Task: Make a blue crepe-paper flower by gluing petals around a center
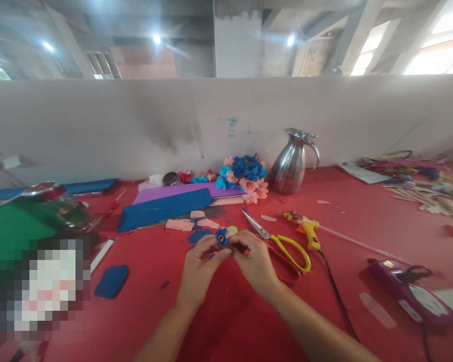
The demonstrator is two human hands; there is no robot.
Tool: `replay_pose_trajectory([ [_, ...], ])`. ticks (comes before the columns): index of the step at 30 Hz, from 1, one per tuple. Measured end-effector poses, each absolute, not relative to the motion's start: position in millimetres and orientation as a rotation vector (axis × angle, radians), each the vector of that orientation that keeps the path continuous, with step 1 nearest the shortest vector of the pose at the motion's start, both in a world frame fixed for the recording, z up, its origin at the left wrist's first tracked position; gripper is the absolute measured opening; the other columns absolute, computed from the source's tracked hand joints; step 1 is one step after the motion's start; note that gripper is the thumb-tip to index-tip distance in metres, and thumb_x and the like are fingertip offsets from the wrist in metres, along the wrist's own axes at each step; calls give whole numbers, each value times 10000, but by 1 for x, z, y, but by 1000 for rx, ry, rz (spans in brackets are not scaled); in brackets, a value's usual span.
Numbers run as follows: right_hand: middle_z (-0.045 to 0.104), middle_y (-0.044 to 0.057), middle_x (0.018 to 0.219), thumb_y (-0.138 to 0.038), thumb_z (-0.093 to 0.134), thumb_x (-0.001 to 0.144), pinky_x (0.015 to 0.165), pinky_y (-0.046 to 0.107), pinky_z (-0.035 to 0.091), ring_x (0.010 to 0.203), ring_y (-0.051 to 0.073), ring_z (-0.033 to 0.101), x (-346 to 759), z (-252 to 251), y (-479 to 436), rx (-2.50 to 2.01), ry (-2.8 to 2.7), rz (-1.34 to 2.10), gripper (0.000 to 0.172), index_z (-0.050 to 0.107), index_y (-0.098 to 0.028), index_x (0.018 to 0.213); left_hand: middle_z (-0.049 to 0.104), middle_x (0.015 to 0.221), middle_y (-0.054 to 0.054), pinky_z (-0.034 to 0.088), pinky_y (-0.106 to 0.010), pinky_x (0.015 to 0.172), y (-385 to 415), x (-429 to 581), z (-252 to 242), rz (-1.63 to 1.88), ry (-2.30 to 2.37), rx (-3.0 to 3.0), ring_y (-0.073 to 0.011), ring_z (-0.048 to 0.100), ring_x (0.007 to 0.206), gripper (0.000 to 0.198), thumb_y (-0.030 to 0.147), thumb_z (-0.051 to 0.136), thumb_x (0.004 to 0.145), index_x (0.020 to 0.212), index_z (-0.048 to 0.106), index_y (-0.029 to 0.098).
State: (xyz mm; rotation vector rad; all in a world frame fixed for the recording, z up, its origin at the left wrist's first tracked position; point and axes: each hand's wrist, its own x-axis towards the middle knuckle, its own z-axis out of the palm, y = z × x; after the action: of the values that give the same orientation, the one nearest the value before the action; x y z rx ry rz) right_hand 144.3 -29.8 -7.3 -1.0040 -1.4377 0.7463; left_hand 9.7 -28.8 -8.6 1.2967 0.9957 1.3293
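Both my hands meet over the red table (226, 311) near its middle. My left hand (199, 266) and my right hand (254, 261) pinch a small blue foam flower (222, 236) between their fingertips, fingers curled round it. Yellow-handled scissors (283, 244) lie open just right of my right hand. A yellow glue gun (305, 229) with a black cord lies beyond them. Blue foam scraps (198, 235) and pink scraps (179, 224) lie just behind my hands.
A steel jug (292, 163) stands at the back by the white wall, next to a cluster of blue and pink foam flowers (245, 176). Blue and purple foam sheets (166, 206) lie left of centre. A purple device (411, 294) sits right; wooden sticks (430, 196) far right.
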Motion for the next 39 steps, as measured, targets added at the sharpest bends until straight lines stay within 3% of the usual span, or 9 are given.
replay_pose_trajectory([
  [11,658,39,750,-125,583,760,641,261,482,709,164,610,143,-11,-29,-1004,-1494,670,129,665,-208,704,634,897,-29,469,-305,823,-30,10,-2,1343,1078,1315,-205,576,893,135,261,737,664,793,770,239],
  [16,632,27,706,-139,589,750,586,247,459,649,153,580,142,-11,-29,-1027,-1483,686,125,646,-208,662,635,886,-33,467,-300,805,-29,9,-5,1351,1098,1379,-204,573,863,99,256,740,663,755,773,244],
  [27,645,18,708,-139,614,738,584,243,434,652,155,571,143,-11,-28,-1101,-1503,749,108,679,-213,695,692,923,-22,460,-311,849,-27,5,-10,1316,1160,1444,-209,610,900,138,272,670,754,854,762,253],
  [34,648,10,691,-149,603,731,583,239,440,620,144,575,142,-15,-29,-1143,-1529,770,102,682,-207,701,655,778,-13,462,-293,800,-28,9,-2,1321,1174,1373,-200,595,822,64,256,691,697,687,748,228],
  [39,660,13,669,-177,578,742,573,245,432,613,149,583,142,-18,-27,-1199,-1506,803,121,676,-203,675,670,830,-32,461,-303,797,-29,12,2,1286,1150,1339,-207,591,833,130,263,658,715,773,763,214],
])
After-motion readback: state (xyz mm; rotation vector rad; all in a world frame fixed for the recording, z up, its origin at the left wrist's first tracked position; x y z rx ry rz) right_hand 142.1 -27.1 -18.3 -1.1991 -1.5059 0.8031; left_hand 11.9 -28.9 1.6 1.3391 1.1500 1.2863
